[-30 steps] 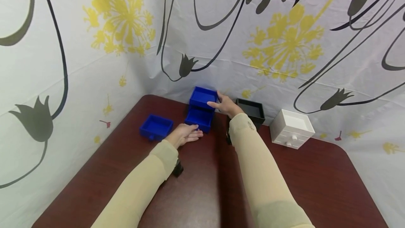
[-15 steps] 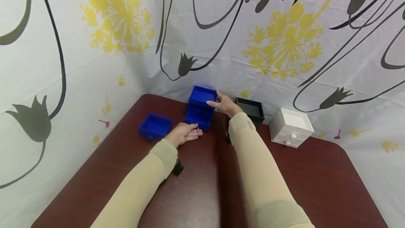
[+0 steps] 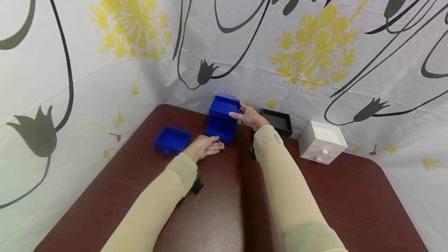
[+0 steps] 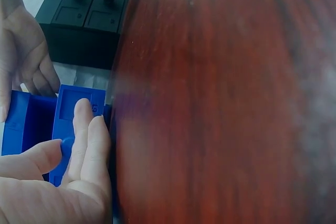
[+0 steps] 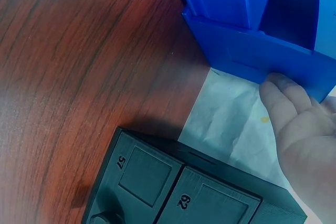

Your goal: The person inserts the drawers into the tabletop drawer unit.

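A small blue drawer cabinet (image 3: 225,105) stands at the back of the table, its lower drawer (image 3: 220,128) pulled out. My left hand (image 3: 204,149) is at the front of that drawer. In the left wrist view, its thumb and fingers pinch the drawer's round knob (image 4: 66,144), the fingers lying along the front panel. My right hand (image 3: 251,116) holds the cabinet at its right side, thumb over the upper edge. In the right wrist view, its fingertips (image 5: 281,82) rest against the blue side wall. A separate blue drawer (image 3: 173,138) lies to the left.
A black drawer cabinet (image 3: 281,121) stands right of the blue one, partly behind my right forearm. Farther right is a white drawer cabinet (image 3: 322,143). A patterned cloth (image 3: 245,49) hangs behind the dark red wooden table (image 3: 217,213).
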A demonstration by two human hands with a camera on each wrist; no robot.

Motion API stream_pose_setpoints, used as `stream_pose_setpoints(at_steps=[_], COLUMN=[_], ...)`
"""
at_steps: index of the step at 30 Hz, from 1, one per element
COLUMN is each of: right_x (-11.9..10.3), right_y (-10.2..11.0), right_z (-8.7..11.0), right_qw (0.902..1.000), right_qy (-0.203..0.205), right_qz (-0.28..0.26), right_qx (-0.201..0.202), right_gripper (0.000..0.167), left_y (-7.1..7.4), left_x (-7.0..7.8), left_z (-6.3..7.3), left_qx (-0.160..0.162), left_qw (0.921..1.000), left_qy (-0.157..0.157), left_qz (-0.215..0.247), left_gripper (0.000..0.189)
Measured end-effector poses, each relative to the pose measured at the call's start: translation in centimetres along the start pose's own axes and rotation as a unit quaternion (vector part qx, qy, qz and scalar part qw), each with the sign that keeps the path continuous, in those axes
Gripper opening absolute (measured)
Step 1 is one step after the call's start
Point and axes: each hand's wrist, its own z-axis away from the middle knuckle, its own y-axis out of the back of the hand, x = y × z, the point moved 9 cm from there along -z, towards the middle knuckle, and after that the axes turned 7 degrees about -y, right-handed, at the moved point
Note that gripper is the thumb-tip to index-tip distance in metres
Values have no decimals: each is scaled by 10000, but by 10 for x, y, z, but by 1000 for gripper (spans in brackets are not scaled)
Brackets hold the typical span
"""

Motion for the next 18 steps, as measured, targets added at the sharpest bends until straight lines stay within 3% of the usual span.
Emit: stream_pose_setpoints(at_steps=[18], right_x=[1], right_y=[-2], right_z=[-1], right_qw=[9997], right_qy=[-25], right_qz=[-254], right_qx=[-45], right_gripper=[96], left_y=[-2], left_x=[-1], left_z=[-4], left_qx=[45], left_qw=[9999], left_qy=[8], left_qz=[132], left_gripper=[40])
